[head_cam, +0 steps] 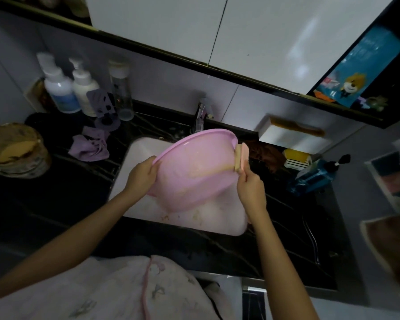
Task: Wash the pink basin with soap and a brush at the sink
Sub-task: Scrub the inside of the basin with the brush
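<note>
— Where is the round pink plastic basin [194, 167]?

— Between the two hands, lifted over the white rectangular sink [143, 148] and tipped steeply, its rim turned towards the chrome tap [200, 116] beyond the fingers.

— What has the left hand [142, 173] got?

— It grips the basin's rim at the near left edge, fingers curled over the lip, thumb on the side facing the camera.

— And the right hand [251, 188]?

— It is closed round the lower end of a pink-backed scrubbing brush with tan bristles [241, 159]. The brush stands up from the fist, bristles laid against the basin's wall just under the rim on the right side.

— Is the basin clean?

— No. Tan smears run across the wall from the brush towards the left hand. I cannot tell for certain whether that face is the inside or the outside.

— What lies around the hands?

— Left of the left hand, on the black veined stone counter [56, 192], is a crumpled lilac cloth [90, 146]; beyond it stand two white pump bottles [69, 88]. Right of the right hand a blue pump bottle [314, 179] lies on its side. Just past the brush is a bunched brown cloth [266, 155], and above that a white wall tray [291, 137] carries a yellowish comb.
</note>
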A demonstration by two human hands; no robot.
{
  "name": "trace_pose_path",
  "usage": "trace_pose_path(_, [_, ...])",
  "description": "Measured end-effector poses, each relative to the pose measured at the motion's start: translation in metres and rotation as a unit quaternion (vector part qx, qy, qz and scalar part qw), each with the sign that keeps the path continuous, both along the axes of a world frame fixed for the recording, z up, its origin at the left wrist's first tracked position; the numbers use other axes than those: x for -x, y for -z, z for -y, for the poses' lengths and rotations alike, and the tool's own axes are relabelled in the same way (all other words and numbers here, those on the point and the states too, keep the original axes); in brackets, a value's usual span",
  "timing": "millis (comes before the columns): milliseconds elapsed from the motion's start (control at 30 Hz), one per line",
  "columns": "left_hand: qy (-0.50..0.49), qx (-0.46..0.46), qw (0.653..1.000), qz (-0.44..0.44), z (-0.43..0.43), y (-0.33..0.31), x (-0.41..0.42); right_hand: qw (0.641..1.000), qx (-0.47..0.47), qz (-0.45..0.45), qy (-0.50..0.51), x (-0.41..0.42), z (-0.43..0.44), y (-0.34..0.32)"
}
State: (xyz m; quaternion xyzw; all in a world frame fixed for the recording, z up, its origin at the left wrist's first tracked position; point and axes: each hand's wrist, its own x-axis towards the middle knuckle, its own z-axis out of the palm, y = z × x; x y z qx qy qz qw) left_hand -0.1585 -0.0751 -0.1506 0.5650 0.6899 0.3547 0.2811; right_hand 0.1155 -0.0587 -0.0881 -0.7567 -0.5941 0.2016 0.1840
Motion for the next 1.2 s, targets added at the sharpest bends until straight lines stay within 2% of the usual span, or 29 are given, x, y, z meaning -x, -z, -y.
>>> trace_pose_path(67, [0.003, -0.026, 1.0, -0.004, -0.009, -0.01, -0.009, 1.0, -0.017, 0.021, -0.014, 0.013, 0.007, -0.005])
trace_pose_path(133, [0.019, -0.039, 0.999, -0.005, -0.018, -0.022, -0.014, 0.995, -0.042, 0.05, -0.081, 0.031, 0.026, -0.011])
trace_pose_path(267, [0.064, -0.024, 0.997, 0.018, -0.027, -0.034, -0.022, 0.944, -0.115, 0.154, -0.27, 0.029, 0.061, -0.008])
trace_pose_path(300, [0.076, -0.018, 0.997, 0.023, -0.028, -0.034, -0.026, 0.939, -0.128, 0.177, -0.266, 0.02, 0.057, -0.006])
trace_pose_path(333, [0.088, -0.015, 0.996, 0.025, -0.03, -0.037, -0.031, 0.95, -0.109, 0.178, -0.233, 0.011, 0.047, -0.009])
trace_pose_path(433, [0.116, -0.009, 0.993, 0.013, -0.036, -0.042, -0.045, 0.991, -0.038, 0.107, -0.068, 0.005, 0.011, -0.02])
trace_pose_path(467, [0.114, -0.012, 0.993, 0.011, -0.038, -0.041, -0.044, 0.993, -0.043, 0.088, -0.063, 0.013, 0.01, -0.02])
trace_pose_path(500, [0.109, -0.015, 0.994, 0.008, -0.038, -0.04, -0.042, 0.991, -0.05, 0.079, -0.095, 0.024, 0.019, -0.02])
trace_pose_path(567, [0.098, -0.013, 0.995, 0.011, -0.041, -0.038, -0.033, 0.965, -0.098, 0.111, -0.215, 0.036, 0.049, -0.007])
trace_pose_path(633, [0.101, -0.009, 0.995, 0.022, -0.042, -0.036, -0.029, 0.948, -0.124, 0.151, -0.25, 0.018, 0.067, 0.0])
trace_pose_path(700, [0.107, -0.014, 0.994, 0.016, -0.042, -0.037, -0.035, 0.971, -0.108, 0.138, -0.16, -0.005, 0.052, 0.001])
trace_pose_path(767, [0.11, -0.02, 0.994, 0.006, -0.042, -0.038, -0.041, 0.994, -0.075, 0.047, -0.063, -0.007, 0.032, 0.003])
trace_pose_path(833, [0.104, -0.021, 0.994, 0.002, -0.042, -0.037, -0.042, 0.994, -0.108, 0.003, -0.021, 0.024, 0.036, 0.005])
trace_pose_path(933, [0.095, -0.006, 0.995, 0.011, -0.046, -0.038, -0.033, 0.981, -0.15, 0.011, -0.125, 0.068, 0.088, 0.028])
trace_pose_path(1000, [0.102, 0.002, 0.995, 0.021, -0.049, -0.039, -0.031, 0.969, -0.135, 0.063, -0.198, 0.064, 0.109, 0.045])
trace_pose_path(1067, [0.111, 0.003, 0.994, 0.021, -0.052, -0.038, -0.033, 0.961, -0.16, 0.108, -0.2, 0.048, 0.1, 0.051])
trace_pose_path(1133, [0.122, 0.007, 0.992, 0.02, -0.053, -0.036, -0.035, 0.969, -0.188, 0.101, -0.125, 0.039, 0.083, 0.038])
trace_pose_path(1200, [0.123, 0.012, 0.992, 0.022, -0.053, -0.036, -0.035, 0.983, -0.181, 0.042, 0.0, 0.036, 0.061, 0.03])
